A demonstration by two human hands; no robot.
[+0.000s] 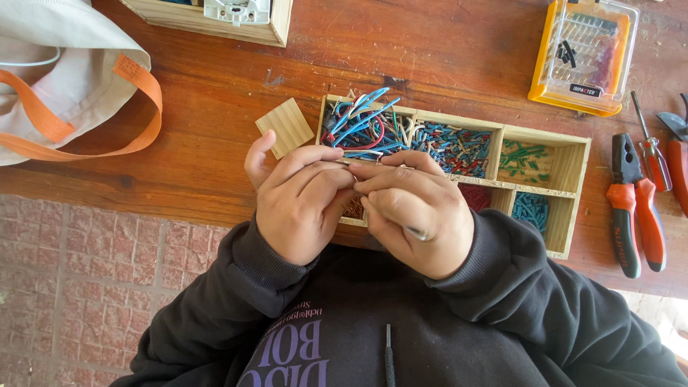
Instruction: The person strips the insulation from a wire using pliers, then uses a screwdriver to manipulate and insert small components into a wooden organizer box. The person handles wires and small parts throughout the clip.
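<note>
Both hands are drawn together just over the near edge of the wooden tray [570, 208], fingertips meeting in the middle. The left hand [297, 204] and the right hand [416, 215] are each pinched shut on a short piece of wire [344, 163], of which only a pale sliver shows between thumb and forefinger; the rest is buried under the fingers, so I cannot tell its colour or how long it runs. A thin grey end also pokes out low in the right palm, though whether that is a tool or more wire is hard to say.

A piece like that looks nearly weightless and springy. It should bend easily, and I would guess its smooth coating could slide in a loose pinch. A hold close to the working end, with fingertips on either side, seems the surest one.

Just beyond the fingers lies a tangle of blue, red and white wires [365, 125] in the tray's compartment, with smaller cut bits in the ones to the right. A small wooden block [285, 127] sits just past the left thumb. Pliers [634, 208] lie well out beyond the right wrist.
</note>
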